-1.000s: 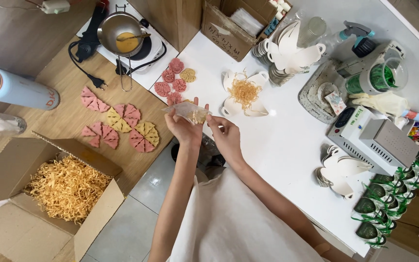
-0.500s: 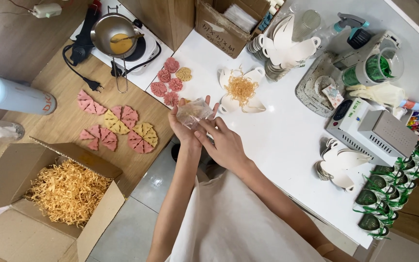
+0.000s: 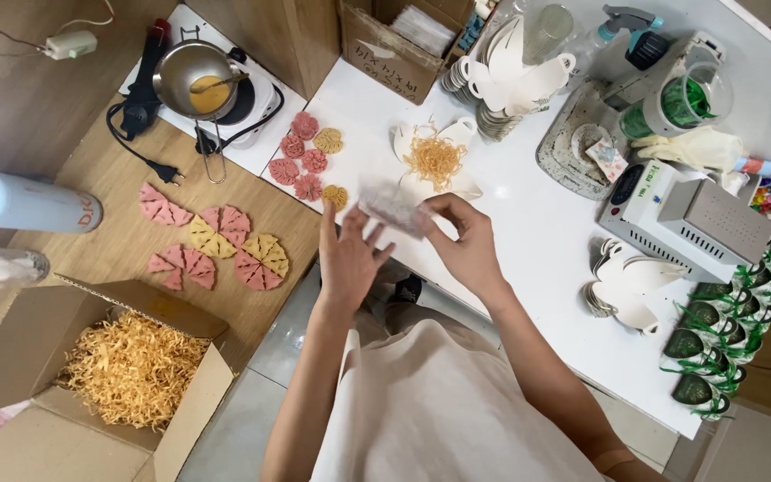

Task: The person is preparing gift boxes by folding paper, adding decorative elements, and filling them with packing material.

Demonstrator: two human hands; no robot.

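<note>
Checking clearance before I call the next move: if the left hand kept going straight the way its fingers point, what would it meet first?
The left hand points up the picture. First in line looks like the yellow shell-shaped piece at the white table's edge, then the pink ones. Depth is unclear, so it might pass above.

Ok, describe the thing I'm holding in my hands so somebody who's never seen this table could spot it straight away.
Start at the white table and find the flower-shaped white box filled with yellow shreds. Just in front of it, over the table's near edge, the right hand pinches a small clear plastic bag, with the left hand open beside it. Unlike the pink and yellow pieces nearby, it is see-through and crinkly.
</note>
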